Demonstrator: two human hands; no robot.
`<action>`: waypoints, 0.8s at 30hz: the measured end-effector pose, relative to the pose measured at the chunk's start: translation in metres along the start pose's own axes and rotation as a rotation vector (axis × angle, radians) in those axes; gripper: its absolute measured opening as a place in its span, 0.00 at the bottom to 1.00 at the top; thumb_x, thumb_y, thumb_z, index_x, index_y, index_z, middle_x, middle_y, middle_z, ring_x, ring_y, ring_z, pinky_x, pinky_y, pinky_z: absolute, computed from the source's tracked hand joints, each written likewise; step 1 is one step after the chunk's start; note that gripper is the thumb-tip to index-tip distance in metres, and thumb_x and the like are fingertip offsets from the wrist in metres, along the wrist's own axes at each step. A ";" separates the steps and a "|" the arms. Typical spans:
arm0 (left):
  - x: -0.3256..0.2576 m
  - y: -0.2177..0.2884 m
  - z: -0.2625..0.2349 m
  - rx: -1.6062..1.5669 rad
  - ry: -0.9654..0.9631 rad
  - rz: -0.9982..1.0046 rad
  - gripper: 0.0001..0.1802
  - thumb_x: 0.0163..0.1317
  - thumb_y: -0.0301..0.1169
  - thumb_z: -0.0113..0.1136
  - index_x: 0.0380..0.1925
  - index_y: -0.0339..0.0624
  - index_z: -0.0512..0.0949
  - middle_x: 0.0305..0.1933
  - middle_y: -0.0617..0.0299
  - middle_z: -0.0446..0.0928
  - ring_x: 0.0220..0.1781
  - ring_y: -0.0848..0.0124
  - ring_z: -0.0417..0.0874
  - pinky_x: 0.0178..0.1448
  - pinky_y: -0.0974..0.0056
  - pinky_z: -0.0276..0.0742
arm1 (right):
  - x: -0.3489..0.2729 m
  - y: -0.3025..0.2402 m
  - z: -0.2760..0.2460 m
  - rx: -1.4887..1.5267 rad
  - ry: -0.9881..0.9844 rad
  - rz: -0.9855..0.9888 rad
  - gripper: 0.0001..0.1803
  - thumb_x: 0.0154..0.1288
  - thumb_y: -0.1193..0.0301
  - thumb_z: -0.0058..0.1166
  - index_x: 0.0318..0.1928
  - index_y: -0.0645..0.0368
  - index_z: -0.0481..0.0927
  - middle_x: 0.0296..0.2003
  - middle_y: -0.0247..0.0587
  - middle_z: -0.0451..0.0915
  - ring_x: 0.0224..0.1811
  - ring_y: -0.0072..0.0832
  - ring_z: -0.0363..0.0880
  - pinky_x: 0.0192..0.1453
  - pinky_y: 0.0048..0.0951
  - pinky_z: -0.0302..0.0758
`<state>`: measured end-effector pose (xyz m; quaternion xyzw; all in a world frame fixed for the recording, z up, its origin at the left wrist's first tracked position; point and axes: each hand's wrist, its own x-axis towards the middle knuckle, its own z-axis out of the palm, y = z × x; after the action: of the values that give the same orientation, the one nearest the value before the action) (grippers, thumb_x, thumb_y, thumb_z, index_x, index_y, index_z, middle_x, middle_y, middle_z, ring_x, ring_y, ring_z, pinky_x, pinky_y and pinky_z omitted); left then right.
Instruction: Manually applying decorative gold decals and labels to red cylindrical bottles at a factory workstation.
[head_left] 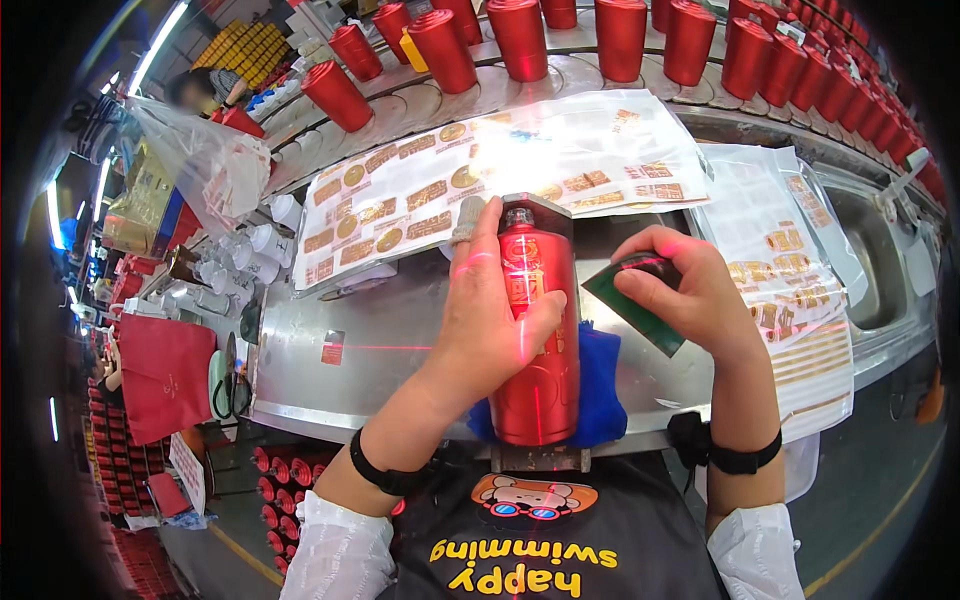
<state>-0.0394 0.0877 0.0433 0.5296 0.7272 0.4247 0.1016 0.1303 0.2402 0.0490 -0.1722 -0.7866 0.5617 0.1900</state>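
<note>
A glossy red bottle (538, 395) with gold lettering lies on its back in front of me, its clear-topped neck pointing away. My left hand (485, 310) is closed around its left side, thumb across the front. In my right hand (680, 290) is a flat dark green scraper (632, 312), pinched between thumb and fingers just right of the bottle and apart from it. Under the bottle's lower part is a blue cloth (600, 385). Red laser lines cross the bottle and both hands.
Sheets of gold decals (400, 200) lie beyond the bottle, with more decal sheets (775, 260) at the right beside a steel sink (880, 260). Red bottles (525, 40) stand along a curved conveyor (580, 75) at the back. Scissors (232, 385) and clear plastic parts sit at left.
</note>
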 end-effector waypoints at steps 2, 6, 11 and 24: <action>0.000 0.002 0.000 0.027 0.000 0.007 0.51 0.50 0.35 0.67 0.68 0.25 0.49 0.57 0.31 0.65 0.59 0.43 0.69 0.65 0.50 0.64 | -0.009 0.003 0.004 0.099 0.087 0.040 0.10 0.63 0.70 0.60 0.41 0.62 0.79 0.29 0.33 0.81 0.31 0.16 0.76 0.35 0.21 0.74; -0.001 0.003 -0.001 0.032 0.000 0.023 0.51 0.51 0.37 0.68 0.68 0.25 0.48 0.56 0.32 0.66 0.58 0.43 0.69 0.64 0.50 0.64 | -0.026 0.013 0.019 0.272 0.213 0.105 0.10 0.65 0.68 0.59 0.40 0.62 0.78 0.29 0.33 0.79 0.31 0.15 0.76 0.35 0.20 0.73; -0.005 0.005 -0.001 0.122 0.007 0.091 0.51 0.53 0.37 0.67 0.68 0.25 0.48 0.59 0.33 0.65 0.59 0.44 0.69 0.65 0.51 0.64 | -0.034 0.019 0.036 0.558 0.273 0.203 0.10 0.66 0.69 0.58 0.41 0.61 0.75 0.30 0.29 0.78 0.31 0.13 0.73 0.35 0.18 0.72; -0.045 -0.005 0.002 -0.737 0.017 -0.192 0.40 0.72 0.40 0.48 0.71 0.29 0.41 0.73 0.47 0.50 0.73 0.65 0.54 0.74 0.61 0.51 | -0.032 0.022 0.064 0.483 0.369 0.044 0.11 0.67 0.72 0.56 0.47 0.61 0.73 0.35 0.32 0.78 0.37 0.15 0.73 0.42 0.21 0.73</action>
<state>-0.0230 0.0497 0.0250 0.3837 0.5728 0.6505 0.3185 0.1276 0.1793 0.0060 -0.2381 -0.5787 0.6957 0.3527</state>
